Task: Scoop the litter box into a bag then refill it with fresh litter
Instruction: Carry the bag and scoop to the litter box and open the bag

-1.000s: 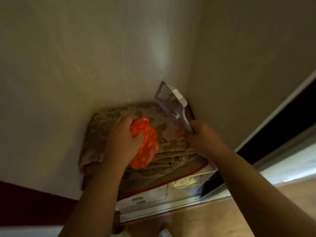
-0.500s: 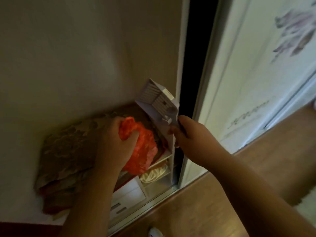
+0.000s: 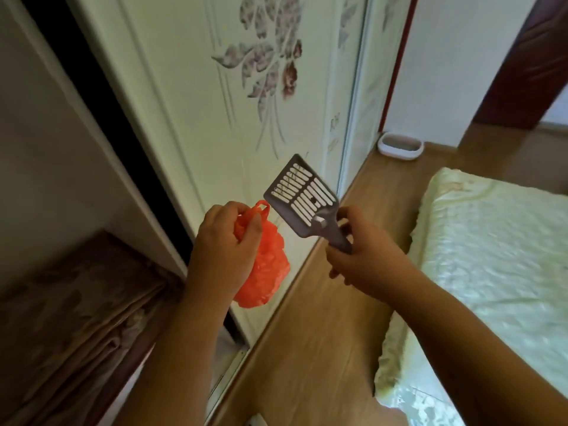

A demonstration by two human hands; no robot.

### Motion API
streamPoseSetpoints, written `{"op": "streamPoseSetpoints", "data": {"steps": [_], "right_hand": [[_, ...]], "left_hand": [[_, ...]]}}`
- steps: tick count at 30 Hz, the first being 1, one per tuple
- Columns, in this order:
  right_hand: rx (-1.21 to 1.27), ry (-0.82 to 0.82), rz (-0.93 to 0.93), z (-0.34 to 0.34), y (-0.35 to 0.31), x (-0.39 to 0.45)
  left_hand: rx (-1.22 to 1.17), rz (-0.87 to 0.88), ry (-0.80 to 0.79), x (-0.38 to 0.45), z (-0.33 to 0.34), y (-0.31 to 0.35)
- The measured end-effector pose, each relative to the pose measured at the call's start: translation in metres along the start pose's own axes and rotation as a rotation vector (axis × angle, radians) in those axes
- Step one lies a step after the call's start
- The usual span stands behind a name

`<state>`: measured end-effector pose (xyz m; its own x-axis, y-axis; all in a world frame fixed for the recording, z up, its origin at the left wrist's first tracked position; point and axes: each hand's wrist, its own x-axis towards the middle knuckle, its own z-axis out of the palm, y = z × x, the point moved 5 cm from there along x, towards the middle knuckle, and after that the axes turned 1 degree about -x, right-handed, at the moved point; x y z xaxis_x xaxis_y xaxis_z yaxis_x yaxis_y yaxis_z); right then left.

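Observation:
My left hand (image 3: pixel 224 253) grips a crumpled orange plastic bag (image 3: pixel 266 269) by its top, and the bag hangs below my fingers in front of the wardrobe door. In my right hand (image 3: pixel 362 256) I hold the handle of a grey slotted litter scoop (image 3: pixel 302 195), whose blade points up and to the left. Both hands are raised close together at the middle of the view. A white litter box (image 3: pixel 399 146) with grey litter sits on the floor far ahead, against the wall by the wardrobe's end.
A white sliding wardrobe door (image 3: pixel 233 96) with a flower pattern runs along the left. Folded brown patterned fabric (image 3: pixel 70 309) lies on a shelf in the open wardrobe. A bed with a pale green cover (image 3: pixel 491 272) stands at the right. Wooden floor (image 3: pixel 307 348) runs between wardrobe and bed.
My view has swung right, from the wardrobe shelf toward the room. Both hands have come away from the shelf with the bag and scoop, and the litter box has come into sight.

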<state>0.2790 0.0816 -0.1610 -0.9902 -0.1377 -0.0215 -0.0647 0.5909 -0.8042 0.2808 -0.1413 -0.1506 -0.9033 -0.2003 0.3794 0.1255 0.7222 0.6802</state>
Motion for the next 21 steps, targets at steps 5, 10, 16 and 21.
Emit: {"op": "streamPoseSetpoints", "data": {"steps": [5, 10, 16, 21], "right_hand": [[-0.021, 0.214, 0.166, -0.061, 0.037, -0.022], [-0.179, 0.396, 0.299, -0.085, 0.061, -0.034], [-0.189, 0.422, 0.396, -0.074, 0.063, -0.024], [-0.226, 0.487, 0.476, -0.051, 0.061, -0.001]], "left_hand": [[-0.039, 0.172, -0.149, 0.021, 0.056, 0.054], [-0.091, 0.283, -0.278, 0.037, 0.098, 0.074], [-0.101, 0.354, -0.412, 0.070, 0.123, 0.058], [-0.091, 0.389, -0.482, 0.101, 0.128, 0.028]]}}
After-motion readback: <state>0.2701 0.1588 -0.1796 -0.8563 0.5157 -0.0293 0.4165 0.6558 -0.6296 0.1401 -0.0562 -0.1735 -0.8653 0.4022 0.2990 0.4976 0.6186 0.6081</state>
